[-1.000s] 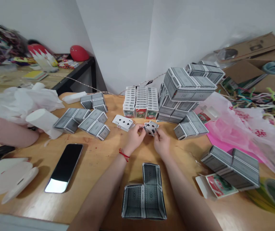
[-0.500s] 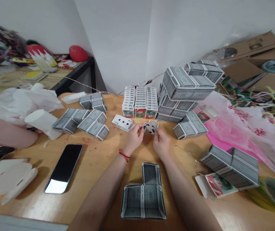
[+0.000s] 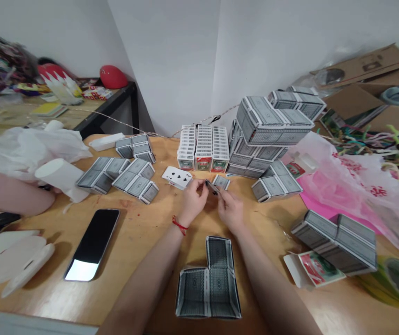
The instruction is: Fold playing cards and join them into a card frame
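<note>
Between my two hands is a playing card (image 3: 212, 188), tilted so that its face shows only as a narrow strip. My left hand (image 3: 193, 201) pinches its left end, and my right hand (image 3: 230, 209) grips the right end. Just beyond my right fingers lies a card with a grey patterned back (image 3: 221, 181). To the left of my left hand rests a face-up pile of spade cards (image 3: 177, 177). Nearer me, between my forearms, sits an L-shaped open box made of cards (image 3: 208, 284).
Rows of card packs (image 3: 203, 148) stand at the back, beside a tall stack of card-built blocks (image 3: 272, 121). More card blocks (image 3: 136, 180) sit left. A phone (image 3: 93, 244) lies front left; an opened card pack (image 3: 321, 267) and yellow tape roll (image 3: 391, 281) are right.
The card between my hands has turned from face-on to nearly edge-on. My right hand has shifted slightly left, and the grey-backed card behind shows more fully.
</note>
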### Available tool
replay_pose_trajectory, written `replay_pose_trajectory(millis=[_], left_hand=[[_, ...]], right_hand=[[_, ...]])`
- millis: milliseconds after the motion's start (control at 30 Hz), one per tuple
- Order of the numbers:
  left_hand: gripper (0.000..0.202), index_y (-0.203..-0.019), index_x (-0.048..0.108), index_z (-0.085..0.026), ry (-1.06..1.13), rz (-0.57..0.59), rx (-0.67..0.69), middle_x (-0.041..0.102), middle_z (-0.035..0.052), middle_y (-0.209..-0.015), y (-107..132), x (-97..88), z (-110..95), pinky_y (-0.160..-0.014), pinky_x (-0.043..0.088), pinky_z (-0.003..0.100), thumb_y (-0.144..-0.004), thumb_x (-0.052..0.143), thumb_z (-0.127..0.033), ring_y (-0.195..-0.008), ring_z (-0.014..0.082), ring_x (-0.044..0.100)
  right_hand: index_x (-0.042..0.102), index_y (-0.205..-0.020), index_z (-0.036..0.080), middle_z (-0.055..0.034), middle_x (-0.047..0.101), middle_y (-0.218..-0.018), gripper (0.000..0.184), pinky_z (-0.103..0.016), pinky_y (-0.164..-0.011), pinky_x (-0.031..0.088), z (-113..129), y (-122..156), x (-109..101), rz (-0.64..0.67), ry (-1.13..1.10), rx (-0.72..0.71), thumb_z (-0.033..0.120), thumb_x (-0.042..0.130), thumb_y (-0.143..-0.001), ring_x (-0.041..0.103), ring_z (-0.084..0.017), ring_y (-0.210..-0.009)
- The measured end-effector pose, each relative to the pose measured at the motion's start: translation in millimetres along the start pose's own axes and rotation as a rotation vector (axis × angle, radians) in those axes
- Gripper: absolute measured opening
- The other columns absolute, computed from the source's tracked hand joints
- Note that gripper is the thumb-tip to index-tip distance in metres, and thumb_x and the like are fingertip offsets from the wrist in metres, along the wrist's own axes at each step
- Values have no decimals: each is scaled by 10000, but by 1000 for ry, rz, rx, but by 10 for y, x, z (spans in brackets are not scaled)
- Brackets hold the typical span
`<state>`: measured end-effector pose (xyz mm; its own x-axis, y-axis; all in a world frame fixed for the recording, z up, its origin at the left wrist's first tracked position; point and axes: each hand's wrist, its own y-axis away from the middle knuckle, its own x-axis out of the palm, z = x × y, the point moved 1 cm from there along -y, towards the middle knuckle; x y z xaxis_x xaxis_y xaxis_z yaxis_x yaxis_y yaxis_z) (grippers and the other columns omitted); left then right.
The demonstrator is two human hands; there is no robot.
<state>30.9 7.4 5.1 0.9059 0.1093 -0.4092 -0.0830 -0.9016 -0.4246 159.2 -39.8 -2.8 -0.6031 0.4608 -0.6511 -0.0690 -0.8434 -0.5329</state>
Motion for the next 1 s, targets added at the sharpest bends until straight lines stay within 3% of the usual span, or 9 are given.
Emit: replay_pose_trajectory(millis=[167,433,633,833,1000], left_hand=[[144,-888,558,-173,17,29,42,623,43,-824,13,3,-39,-622,456,219,-814,443,-216,-706,111,584],[140,-841,561,-172,-52,16,10,623,35,-765,13,-15,-59,-618,452,229,-817,435,-229,-671,118,580],[201,-965,573,-175,158,89,-11,635,68,-931,5,48,-19,-698,487,258,-803,457,-202,-787,132,602],[203,-931,606,-152,344,152,-128,656,77,-904,-47,76,31,-697,500,280,-777,494,-223,-776,145,610],[204,-923,617,-156,281,122,-124,660,64,-853,-35,72,70,-689,496,280,-756,520,-220,-758,144,608]], right_hand=[[601,-988,167,-66,635,-734,295,-270,-606,452,-11,-15,-28,-112,44,77,173,365,-812,583,-164,-656],[598,-954,174,-62,631,-742,272,-264,-605,443,16,-14,-25,-99,69,21,160,371,-804,575,-160,-660],[607,-866,164,-57,618,-690,249,-264,-593,438,0,-21,-62,-197,37,115,206,364,-828,575,-158,-646],[600,-899,168,-61,635,-744,251,-268,-604,445,-19,-15,-53,-184,-31,137,229,368,-824,584,-161,-672],[597,-894,164,-64,639,-753,244,-266,-618,447,-14,-21,-42,-142,-39,162,230,372,-826,587,-161,-679]])
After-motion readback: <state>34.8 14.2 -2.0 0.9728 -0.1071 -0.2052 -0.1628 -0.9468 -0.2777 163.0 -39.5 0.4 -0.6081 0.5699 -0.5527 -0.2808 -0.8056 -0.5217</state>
